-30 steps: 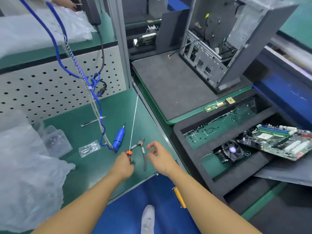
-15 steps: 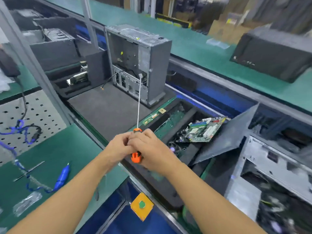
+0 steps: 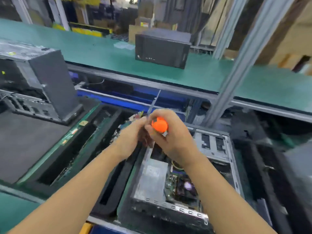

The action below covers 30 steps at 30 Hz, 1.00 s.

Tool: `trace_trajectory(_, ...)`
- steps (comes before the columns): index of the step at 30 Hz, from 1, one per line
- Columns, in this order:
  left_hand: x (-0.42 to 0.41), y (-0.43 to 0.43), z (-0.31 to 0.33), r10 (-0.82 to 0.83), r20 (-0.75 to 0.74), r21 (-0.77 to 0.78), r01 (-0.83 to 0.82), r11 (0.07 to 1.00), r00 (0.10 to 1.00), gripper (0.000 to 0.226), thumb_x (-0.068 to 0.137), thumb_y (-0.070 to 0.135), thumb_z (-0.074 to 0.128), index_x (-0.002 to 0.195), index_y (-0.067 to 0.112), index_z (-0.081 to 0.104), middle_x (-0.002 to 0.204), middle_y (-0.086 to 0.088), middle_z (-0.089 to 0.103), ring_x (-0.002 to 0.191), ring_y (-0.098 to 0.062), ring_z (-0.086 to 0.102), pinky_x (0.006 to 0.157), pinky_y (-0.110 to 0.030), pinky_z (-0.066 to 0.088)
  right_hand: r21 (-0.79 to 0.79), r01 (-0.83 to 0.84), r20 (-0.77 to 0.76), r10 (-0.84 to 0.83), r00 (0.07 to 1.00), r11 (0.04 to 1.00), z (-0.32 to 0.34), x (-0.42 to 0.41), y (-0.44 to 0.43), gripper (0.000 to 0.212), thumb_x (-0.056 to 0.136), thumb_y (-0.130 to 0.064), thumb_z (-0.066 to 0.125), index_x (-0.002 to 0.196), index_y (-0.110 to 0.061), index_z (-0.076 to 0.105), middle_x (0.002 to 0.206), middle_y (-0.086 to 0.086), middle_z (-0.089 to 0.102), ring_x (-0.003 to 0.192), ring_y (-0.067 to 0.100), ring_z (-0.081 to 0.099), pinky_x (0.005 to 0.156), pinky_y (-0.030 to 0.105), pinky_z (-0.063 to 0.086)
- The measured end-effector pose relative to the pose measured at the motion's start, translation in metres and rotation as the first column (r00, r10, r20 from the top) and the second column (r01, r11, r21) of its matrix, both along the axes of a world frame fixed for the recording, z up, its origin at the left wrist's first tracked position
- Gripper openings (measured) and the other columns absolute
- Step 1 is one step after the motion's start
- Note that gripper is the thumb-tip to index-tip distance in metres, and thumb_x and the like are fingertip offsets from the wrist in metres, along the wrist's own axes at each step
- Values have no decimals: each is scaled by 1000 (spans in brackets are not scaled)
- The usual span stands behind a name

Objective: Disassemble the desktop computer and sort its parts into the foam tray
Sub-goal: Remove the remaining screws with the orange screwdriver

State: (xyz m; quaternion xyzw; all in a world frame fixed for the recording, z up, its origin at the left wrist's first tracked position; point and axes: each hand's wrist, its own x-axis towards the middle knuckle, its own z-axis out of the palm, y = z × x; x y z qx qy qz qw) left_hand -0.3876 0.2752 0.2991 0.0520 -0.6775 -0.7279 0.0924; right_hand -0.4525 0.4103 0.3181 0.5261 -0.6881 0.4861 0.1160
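A screwdriver (image 3: 159,124) is held between both hands at the centre of the view. Its round orange handle is gripped by the curled fingers of the right hand (image 3: 175,141). The thin steel shaft is pinched just above the handle by the fingertips of the left hand (image 3: 131,137), as far as the blur allows. The shaft is pointed away toward 1 o'clock, slightly tilted. The hands are brought together and touch, with the bare forearms stretched forward from 7 and 5 o'clock. The computer (image 3: 212,146) is laid on its side directly beneath the hands, at 6 o'clock, with its side open. It is a grey sheet-metal frame with punched slots, in which a dull boxy power supply (image 3: 152,179), a green board (image 3: 170,184) and a dark fan (image 3: 186,185) are seen. The tray (image 3: 116,174), of matt black foam cut into long rectangular wells, is placed at 8 o'clock, just beside the computer; its contents are too blurred to be told. A second case (image 3: 54,85), upright and dark grey, is seen at 10 o'clock. At 12 o'clock, well apart, a black tower (image 3: 162,48) is stood on the smooth green desk (image 3: 104,53).
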Motion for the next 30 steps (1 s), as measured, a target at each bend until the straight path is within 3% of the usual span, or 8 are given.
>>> trace_trajectory(3,-34,35,21,25,-77,-131,-35,991,997,53,98,32,33,55,25,63,55,-3,58,52,-19,53,58,-35,38,-245,31,176,13,984,969,26,-19,37,24,94,-23,64,108,-37,49,97,0,62,85,21,61,81,34,49)
trace_trajectory(6,-61,57,32,66,-165,-313,-116,943,984,44,90,42,39,58,21,60,55,-5,59,54,-20,54,58,-33,41,-383,122,212,-42,976,916,51,-45,66,16,97,-40,57,106,-34,46,82,5,60,71,32,58,68,52,50)
trace_trajectory(9,-84,67,22,163,-304,-477,-298,827,939,31,95,35,48,68,23,56,61,-1,59,57,-12,54,58,-26,44,-307,236,232,-168,958,922,60,-75,88,19,97,-48,53,101,-32,43,76,15,52,65,39,52,60,53,47)
trace_trajectory(11,-98,70,8,211,-287,-474,-330,816,934,12,94,26,55,82,27,59,75,6,62,69,-7,56,65,-21,46,-195,268,251,-216,944,944,54,-90,95,19,96,-50,51,97,-35,41,78,16,54,68,37,53,62,54,48)
trace_trajectory(16,-118,65,-39,68,-23,-578,-69,813,997,30,92,16,63,116,35,63,107,21,64,92,4,59,75,-15,47,-18,272,298,-255,920,962,31,-111,91,17,96,-45,51,95,-32,40,79,12,59,69,26,60,70,49,51)
trace_trajectory(21,-130,61,-64,71,18,-564,-48,824,997,22,89,22,72,105,38,73,96,22,72,86,1,66,76,-19,53,17,268,300,-261,918,963,31,-123,80,18,96,-46,49,93,-30,40,78,13,59,66,22,59,65,42,49)
trace_trajectory(25,-144,52,-67,16,30,-524,2,851,999,18,86,17,75,93,34,77,88,24,74,88,8,67,84,-11,51,66,284,273,-291,917,956,35,-128,70,21,95,-48,48,94,-29,41,77,9,60,64,17,59,62,34,51)
trace_trajectory(30,-150,35,-78,-66,112,-556,118,823,992,16,86,17,76,87,33,77,82,20,74,81,6,67,75,-8,50,142,266,323,-299,898,953,19,-134,56,25,94,-47,50,95,-23,42,78,12,59,68,24,59,67,50,53)
